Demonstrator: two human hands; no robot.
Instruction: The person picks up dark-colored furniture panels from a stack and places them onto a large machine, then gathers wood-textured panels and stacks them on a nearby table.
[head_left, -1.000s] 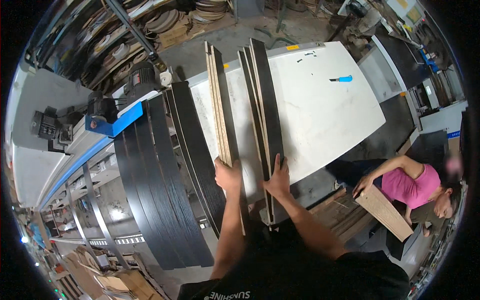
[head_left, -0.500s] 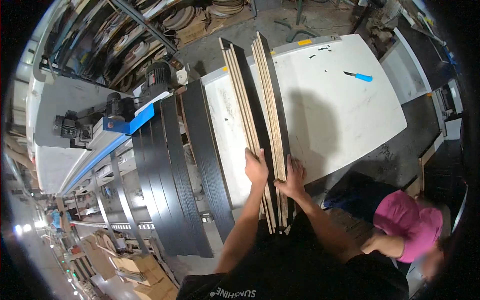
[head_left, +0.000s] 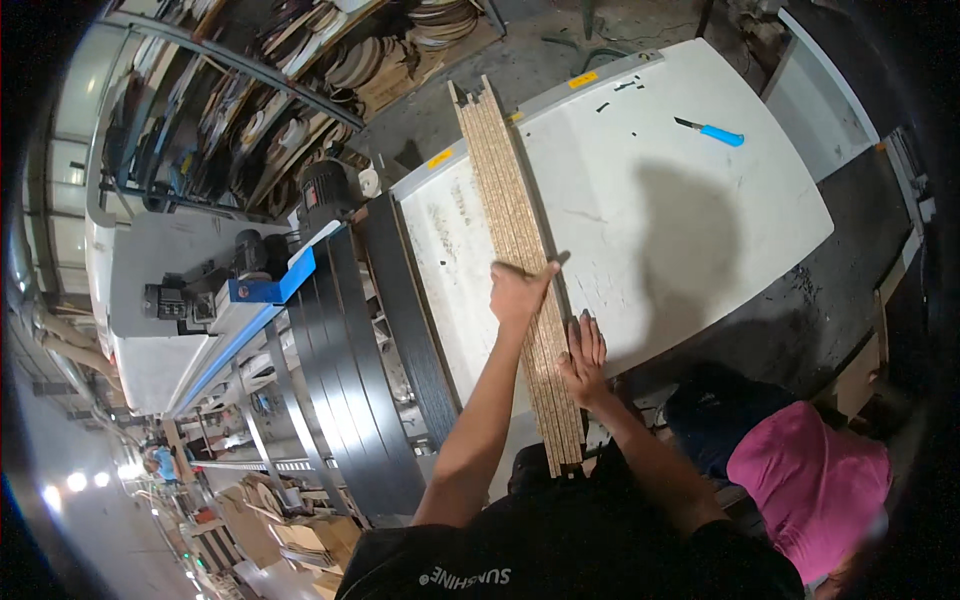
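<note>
A bundle of long chipboard strips with dark faces stands on edge, bare particle edges upward, across the white tabletop and back to my body. Midway along it, my left hand clasps the bundle, fingers at its left side and thumb reaching over the top to the right edge. Nearer to me, my right hand lies against the right side with fingers stretched out and apart. Its thumb rests at the upper edge.
A blue-handled utility knife and dark scraps lie on the tabletop. Dark panels lie side by side at the left, by a machine with motors. A person in a pink top is close at my right. Loaded shelves stand behind.
The two separate groups of strips have come together into one bundle. My left thumb has moved over its top, and my right hand's fingers have straightened along its side. The view has shifted slightly.
</note>
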